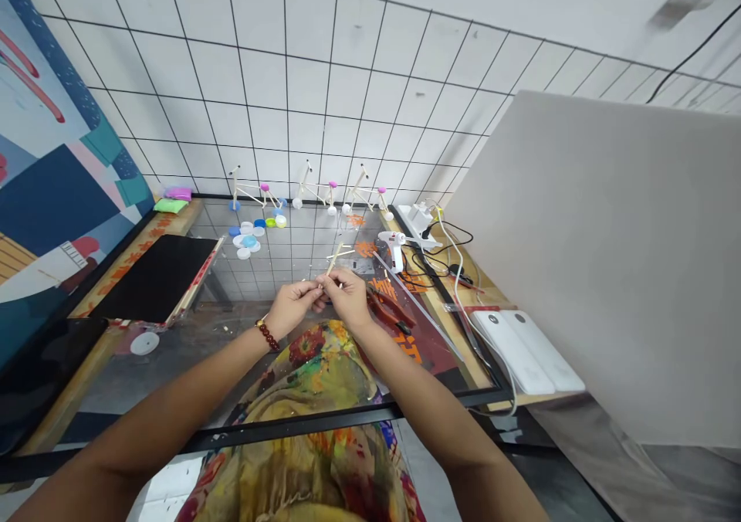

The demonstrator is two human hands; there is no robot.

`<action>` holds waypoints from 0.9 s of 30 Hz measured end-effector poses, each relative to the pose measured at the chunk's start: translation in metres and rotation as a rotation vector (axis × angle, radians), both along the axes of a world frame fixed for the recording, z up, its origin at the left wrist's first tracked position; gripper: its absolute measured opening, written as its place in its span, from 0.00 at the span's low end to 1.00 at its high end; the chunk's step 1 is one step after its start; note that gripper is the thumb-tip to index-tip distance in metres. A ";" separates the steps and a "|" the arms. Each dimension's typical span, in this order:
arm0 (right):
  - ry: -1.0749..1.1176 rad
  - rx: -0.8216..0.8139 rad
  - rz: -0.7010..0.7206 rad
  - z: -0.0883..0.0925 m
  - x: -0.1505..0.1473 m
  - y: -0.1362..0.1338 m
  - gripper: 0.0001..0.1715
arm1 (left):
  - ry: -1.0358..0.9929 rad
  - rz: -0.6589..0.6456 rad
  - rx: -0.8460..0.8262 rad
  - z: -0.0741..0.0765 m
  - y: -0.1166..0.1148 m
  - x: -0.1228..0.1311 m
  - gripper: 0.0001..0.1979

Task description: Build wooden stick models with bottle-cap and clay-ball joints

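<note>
Where both hands (350,298) meet, bent fingers (333,276) pinch a pale stick (334,260).

1 head-worn camera looks forward and down from close above the left hand (292,306) and right hand (346,296), across the table (179,352) to the gridded wall (312,82).

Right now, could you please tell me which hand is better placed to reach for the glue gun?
The right hand, I think: the glue gun lies beyond it to the right, farther from the left hand. The right hand seems to pinch a stick, though.
</note>
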State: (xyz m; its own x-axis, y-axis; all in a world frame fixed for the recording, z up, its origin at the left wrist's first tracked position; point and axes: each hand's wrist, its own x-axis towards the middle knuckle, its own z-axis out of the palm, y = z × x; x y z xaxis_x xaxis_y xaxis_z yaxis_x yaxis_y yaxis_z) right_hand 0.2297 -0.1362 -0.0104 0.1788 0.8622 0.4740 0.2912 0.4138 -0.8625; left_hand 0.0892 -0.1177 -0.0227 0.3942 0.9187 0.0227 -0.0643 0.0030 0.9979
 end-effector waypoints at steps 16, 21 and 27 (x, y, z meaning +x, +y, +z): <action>-0.016 -0.038 0.162 -0.012 0.016 -0.010 0.12 | 0.019 -0.170 -0.077 -0.003 -0.002 0.001 0.19; -0.025 -0.059 0.174 -0.011 0.017 -0.009 0.12 | 0.057 -0.165 -0.150 -0.003 -0.002 0.002 0.19; -0.055 -0.029 0.145 -0.012 0.018 -0.008 0.12 | 0.062 -0.150 -0.069 -0.002 -0.003 0.002 0.16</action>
